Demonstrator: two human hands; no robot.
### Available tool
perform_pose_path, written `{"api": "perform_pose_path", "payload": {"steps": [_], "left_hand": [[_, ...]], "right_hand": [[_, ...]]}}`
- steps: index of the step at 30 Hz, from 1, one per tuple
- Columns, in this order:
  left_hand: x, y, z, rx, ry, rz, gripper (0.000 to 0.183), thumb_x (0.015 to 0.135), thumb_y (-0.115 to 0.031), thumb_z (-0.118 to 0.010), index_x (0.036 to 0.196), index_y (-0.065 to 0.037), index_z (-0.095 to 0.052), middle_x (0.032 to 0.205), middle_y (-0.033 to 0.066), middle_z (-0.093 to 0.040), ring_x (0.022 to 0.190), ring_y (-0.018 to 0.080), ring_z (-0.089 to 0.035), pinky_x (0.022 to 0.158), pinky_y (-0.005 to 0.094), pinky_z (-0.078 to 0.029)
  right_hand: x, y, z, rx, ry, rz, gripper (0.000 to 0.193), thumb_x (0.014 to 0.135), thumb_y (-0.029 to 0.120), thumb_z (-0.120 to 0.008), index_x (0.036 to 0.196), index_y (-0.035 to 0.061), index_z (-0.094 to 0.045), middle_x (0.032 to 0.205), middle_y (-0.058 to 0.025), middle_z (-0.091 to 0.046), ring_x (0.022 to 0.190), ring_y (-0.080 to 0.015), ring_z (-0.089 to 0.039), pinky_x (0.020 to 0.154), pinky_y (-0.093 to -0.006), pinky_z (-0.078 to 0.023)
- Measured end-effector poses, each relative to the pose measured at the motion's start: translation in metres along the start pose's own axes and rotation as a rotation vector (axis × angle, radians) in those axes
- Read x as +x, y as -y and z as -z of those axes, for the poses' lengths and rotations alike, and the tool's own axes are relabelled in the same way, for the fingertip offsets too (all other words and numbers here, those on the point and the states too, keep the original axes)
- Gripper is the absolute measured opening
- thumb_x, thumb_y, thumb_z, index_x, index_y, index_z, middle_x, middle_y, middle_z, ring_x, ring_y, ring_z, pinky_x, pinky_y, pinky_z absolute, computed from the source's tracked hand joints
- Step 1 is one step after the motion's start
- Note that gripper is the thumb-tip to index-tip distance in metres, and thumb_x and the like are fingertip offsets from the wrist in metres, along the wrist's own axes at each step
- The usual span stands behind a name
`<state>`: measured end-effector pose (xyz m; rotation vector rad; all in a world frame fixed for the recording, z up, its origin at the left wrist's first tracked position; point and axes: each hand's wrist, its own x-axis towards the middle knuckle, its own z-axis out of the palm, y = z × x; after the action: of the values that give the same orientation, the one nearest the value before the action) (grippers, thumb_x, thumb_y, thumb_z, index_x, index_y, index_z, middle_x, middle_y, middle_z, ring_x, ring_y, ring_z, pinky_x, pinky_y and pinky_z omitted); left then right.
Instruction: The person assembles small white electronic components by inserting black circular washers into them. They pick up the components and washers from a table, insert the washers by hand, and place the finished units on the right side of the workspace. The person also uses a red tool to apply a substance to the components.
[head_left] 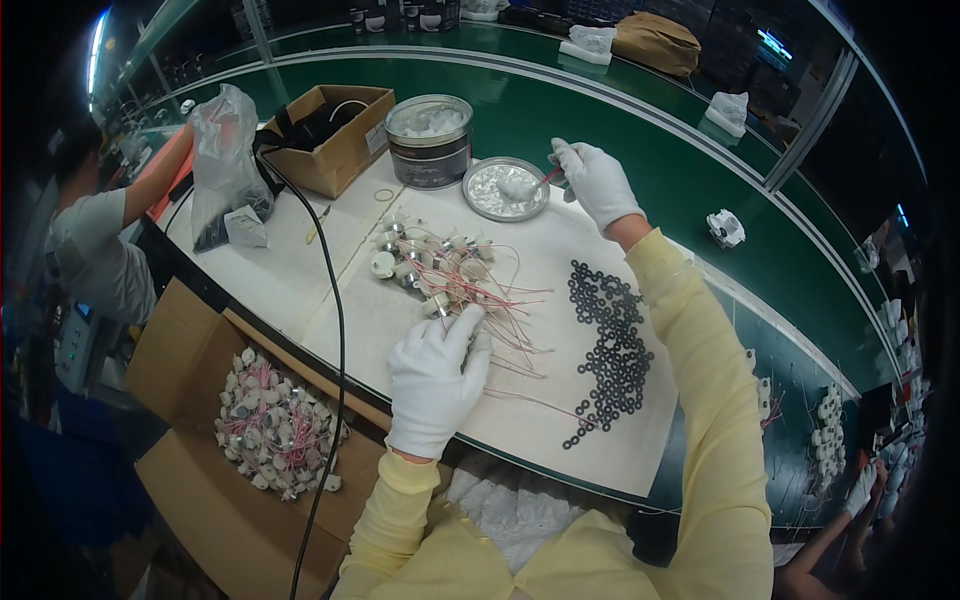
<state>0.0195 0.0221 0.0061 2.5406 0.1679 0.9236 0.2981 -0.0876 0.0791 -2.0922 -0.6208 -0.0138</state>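
My left hand [437, 378], in a white glove, is closed at the near edge of a pile of small wired motors [405, 262]. Its fingers close on a small motor, mostly hidden by the glove; a red wire trails rightward from beside them. My right hand [597, 182], also gloved, grips a thin reddish stick [551, 175]. The far end of this stick reaches into a shallow round metal lid [478, 205], where a lump of white paste [516, 188] sits. Just left of the lid stands an open tin [430, 162] with white paste inside.
Many black rings [610, 350] lie spread on the white table sheet. A cardboard box [190, 450] full of motors stands left below the table, with a black cable [338, 300] crossing in front. A smaller carton [335, 150] and plastic bag [222, 150] sit behind. Another person [100, 220] works at left.
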Motion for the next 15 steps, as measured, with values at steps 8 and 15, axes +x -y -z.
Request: {"api": "perform_pose_path", "payload": {"steps": [8, 15], "left_hand": [[0.000, -0.001, 0.002, 0.003, 0.000, -0.006, 0.032, 0.089, -0.016, -0.070, 0.119, -0.006, -0.070, 0.091, 0.0111, -0.066, 0.086, 0.0319, -0.062, 0.074, 0.0442, -0.049], [0.001, 0.000, 0.000, 0.017, -0.039, -0.045, 0.032, 0.086, -0.016, -0.071, 0.117, -0.006, -0.070, 0.087, 0.0096, -0.065, 0.081, 0.0299, -0.061, 0.071, 0.0431, -0.050]], "right_hand": [[0.003, -0.001, 0.000, -0.149, 0.043, -0.019, 0.050, 0.105, 0.043, -0.049, 0.098, -0.0001, -0.073, 0.080, -0.0175, -0.072, 0.069, -0.0293, -0.070, 0.072, -0.0391, -0.054], [0.009, -0.009, -0.012, -0.208, 0.002, 0.032, 0.049, 0.105, 0.043, -0.049, 0.096, 0.0009, -0.073, 0.080, -0.0177, -0.072, 0.071, -0.0303, -0.070, 0.074, -0.0395, -0.054]]}}
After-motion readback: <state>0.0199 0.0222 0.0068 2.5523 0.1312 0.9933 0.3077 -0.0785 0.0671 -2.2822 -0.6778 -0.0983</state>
